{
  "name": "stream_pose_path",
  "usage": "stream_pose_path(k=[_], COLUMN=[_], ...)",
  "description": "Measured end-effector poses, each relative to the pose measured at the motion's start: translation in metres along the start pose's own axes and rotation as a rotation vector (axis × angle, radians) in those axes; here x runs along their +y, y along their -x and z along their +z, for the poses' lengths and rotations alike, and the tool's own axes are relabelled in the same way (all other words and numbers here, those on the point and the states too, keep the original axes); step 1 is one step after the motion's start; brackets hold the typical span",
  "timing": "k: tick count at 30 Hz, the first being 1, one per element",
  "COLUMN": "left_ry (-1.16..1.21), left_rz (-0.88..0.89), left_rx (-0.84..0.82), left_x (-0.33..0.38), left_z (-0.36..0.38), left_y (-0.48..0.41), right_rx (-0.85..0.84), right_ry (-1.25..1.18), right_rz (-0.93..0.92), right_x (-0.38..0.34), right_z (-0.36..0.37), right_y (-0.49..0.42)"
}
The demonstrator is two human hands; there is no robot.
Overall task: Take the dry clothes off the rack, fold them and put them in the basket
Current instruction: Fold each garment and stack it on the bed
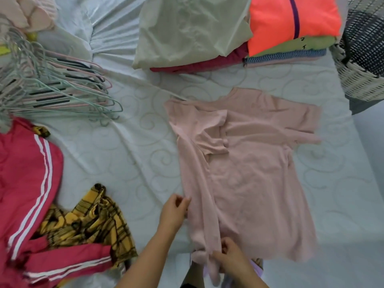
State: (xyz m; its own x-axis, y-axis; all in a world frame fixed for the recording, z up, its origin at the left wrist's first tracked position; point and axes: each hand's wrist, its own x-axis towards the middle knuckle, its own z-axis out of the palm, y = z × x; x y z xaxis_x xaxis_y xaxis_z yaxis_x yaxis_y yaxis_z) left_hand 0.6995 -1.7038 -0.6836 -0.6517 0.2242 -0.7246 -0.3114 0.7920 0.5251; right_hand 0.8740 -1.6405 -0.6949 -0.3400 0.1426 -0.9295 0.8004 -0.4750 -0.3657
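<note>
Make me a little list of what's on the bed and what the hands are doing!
being folded: pale pink short-sleeved T-shirt, one side folded in
left hand: pinches its side edge
right hand: grips its bottom hem
folded pile: bright orange garment on top
basket: white woven wicker basket, far right
unfolded: red white-striped garment, yellow checked cloth
hangers: pastel heap, far left

A home bedroom: sheeted bed (pixel 128 159), clothes hangers (pixel 52 86), wicker basket (pixel 361 82).
</note>
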Motion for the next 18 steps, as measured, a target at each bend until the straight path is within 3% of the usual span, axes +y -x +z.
stream_pose_path(k=[4,9,18], left_ry=[0.187,0.463,0.181], left_rz=[-0.134,-0.208,-0.235], left_rx=[-0.028,-0.082,0.052], left_x=[-0.037,-0.074,-0.127], left_z=[0.032,0.05,0.052], left_y=[0.056,0.085,0.113], right_rx=[-0.156,-0.064,-0.081], right_ry=[0.058,0.074,0.597], right_rz=[-0.029,0.053,-0.022], right_x=[0.003,0.028,0.042], right_z=[0.012,-0.003,-0.025], right_y=[0.008,0.011,0.015])
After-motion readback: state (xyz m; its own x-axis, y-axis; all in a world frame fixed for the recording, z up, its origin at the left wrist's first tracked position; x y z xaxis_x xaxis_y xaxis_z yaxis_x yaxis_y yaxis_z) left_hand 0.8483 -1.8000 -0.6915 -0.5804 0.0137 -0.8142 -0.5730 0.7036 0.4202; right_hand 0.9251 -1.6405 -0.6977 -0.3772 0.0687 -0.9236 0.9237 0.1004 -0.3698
